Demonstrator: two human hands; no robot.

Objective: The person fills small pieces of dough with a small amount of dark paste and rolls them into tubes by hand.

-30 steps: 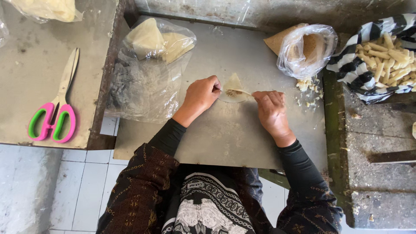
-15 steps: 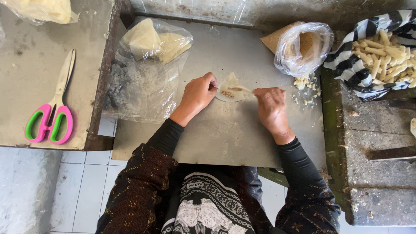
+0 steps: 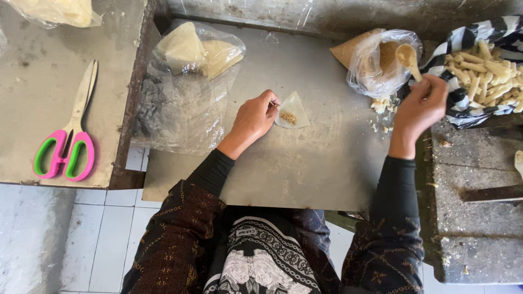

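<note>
Thin wrapper (image 3: 292, 110) flat on table (image 3: 327, 163), filling at centre; soft, tearable, best pinched at edges. Left hand (image 3: 254, 118) fingers pressing its corner. Right hand (image 3: 418, 109) closed around wooden spoon (image 3: 408, 59) by filling bag (image 3: 381, 62).

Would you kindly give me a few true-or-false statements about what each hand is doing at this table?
1. The left hand touches the dough wrapper. True.
2. The right hand holds scissors. False: it holds a wooden spoon; the pink scissors lie untouched.
3. Filling lies on the wrapper. True.
4. The spoon is over the rolled pieces. False: it is at the bag of filling.
</note>
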